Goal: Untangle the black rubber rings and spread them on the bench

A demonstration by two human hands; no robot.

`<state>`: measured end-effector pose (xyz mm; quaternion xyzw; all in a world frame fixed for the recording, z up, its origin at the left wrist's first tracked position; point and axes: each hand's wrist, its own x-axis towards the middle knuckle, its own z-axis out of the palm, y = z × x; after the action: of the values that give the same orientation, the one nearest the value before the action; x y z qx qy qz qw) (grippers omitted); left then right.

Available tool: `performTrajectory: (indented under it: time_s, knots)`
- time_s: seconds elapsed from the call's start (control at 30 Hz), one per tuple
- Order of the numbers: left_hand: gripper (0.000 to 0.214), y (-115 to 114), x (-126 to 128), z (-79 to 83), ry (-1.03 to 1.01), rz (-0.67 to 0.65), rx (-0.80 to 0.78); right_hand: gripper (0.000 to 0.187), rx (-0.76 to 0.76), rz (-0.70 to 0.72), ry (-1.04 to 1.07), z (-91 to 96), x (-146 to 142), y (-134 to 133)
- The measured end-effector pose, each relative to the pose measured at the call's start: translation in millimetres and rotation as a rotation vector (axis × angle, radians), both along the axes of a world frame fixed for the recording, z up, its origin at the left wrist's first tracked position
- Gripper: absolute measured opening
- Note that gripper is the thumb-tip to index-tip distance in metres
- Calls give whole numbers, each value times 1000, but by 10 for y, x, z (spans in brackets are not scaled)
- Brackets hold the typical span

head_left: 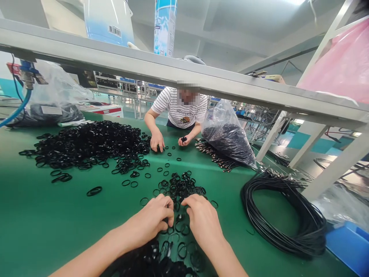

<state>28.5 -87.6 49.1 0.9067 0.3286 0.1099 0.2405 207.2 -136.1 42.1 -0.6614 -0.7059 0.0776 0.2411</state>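
Note:
My left hand (154, 219) and my right hand (201, 217) rest close together on the green table (43, 215), knuckles up, fingers curled into a small heap of black rubber rings (178, 186). The left fingertips pinch at rings near the heap's near side; what they hold is hidden under the fingers. The right fingers are bent down onto the rings too. More black rings (173, 254) lie between my forearms.
A big pile of black rings (89, 144) spreads at the far left. A coil of black cable (284, 215) lies at the right. Across the table a person in a striped shirt (178, 109) handles rings beside a clear bag (227, 134). A metal shelf (173, 73) runs overhead.

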Motion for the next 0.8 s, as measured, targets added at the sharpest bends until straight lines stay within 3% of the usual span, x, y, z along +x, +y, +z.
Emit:
performTrajectory:
  time_s: [0.13,0.23,0.3,0.4,0.57,0.7,0.8]
  knots:
    - [16,26,88,-87,-211,188,-104,20,-48,23,289,-32,-100,-9]
    - [12,72,161,-133,-362,302,-234,20,-89,26,569,-91,-166,57]
    - [7,101,186,-162,-407,345,-282,19,-84,-5,645,-155,-182,128]
    - [5,134,175,-203,-476,377,-369,14,-34,6,682,-275,-162,227]
    - [24,169,123,-307,-622,318,-573,19,-4,-7,740,-433,-108,311]
    - [31,192,99,-347,-600,322,-556,20,46,-65,710,-493,-109,346]
    - [28,214,69,-289,-560,340,-504,21,108,-119,651,-516,-120,350]
